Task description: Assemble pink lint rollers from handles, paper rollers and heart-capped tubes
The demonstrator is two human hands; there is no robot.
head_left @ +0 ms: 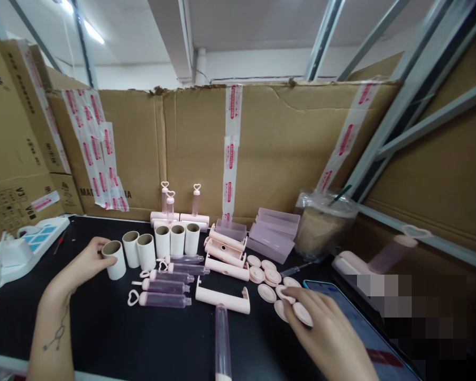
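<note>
My left hand [90, 263] grips a white cardboard tube [116, 267] by its side, thumb in front and fingers behind. Several similar tubes [177, 242] stand upright in a row to its right. My right hand [329, 325] is over a scatter of pink round discs [267, 292], with thumb and forefinger closed at the edge of one pink disc [284, 295]. Between the hands lie clear purple cylinders [164, 300] with heart-shaped loops. Beside them are pink roller frames [226, 300]; a clear tube handle [222, 338] extends toward me from the nearest one.
A white power strip [43, 243] lies at the left. Assembled pink rollers [194, 218] stand against the cardboard wall [194, 143]. Purple translucent covers [272, 241], a plastic-wrapped brown container [317, 230] and a tablet [345, 312] occupy the right side of the black table [143, 344].
</note>
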